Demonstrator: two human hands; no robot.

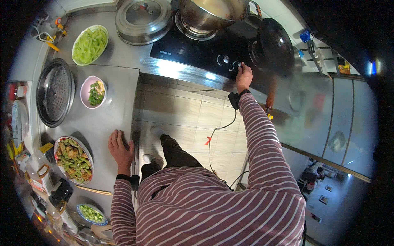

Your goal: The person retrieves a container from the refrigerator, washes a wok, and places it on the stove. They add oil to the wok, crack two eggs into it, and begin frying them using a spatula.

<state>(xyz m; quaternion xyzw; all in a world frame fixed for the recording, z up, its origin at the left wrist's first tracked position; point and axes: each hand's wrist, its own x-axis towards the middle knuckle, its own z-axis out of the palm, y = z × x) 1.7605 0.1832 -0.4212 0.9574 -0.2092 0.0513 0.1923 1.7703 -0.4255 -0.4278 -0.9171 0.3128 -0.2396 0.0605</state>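
Note:
My right hand (244, 77) reaches out to the front of a black glass gas stove (190, 50), its fingers closed around the right control knob (239, 64). A second knob (226, 59) sits just left of it. Behind my right hand, a dark wok (275, 46) stands tilted over the right burner, its wooden handle (271, 92) pointing toward me. My left hand (121, 150) rests palm down on the steel counter (114, 101) near its edge, holding nothing. The closest dish to it is an oval plate of cooked green beans (74, 160).
A steel pot (215, 13) with pale liquid stands on the left burner, beside a large lid (143, 18). On the counter are a basket of sliced green vegetable (90, 45), a pink bowl of chopped seasonings (93, 92), a perforated steamer tray (55, 92) and sliced cucumber (91, 213).

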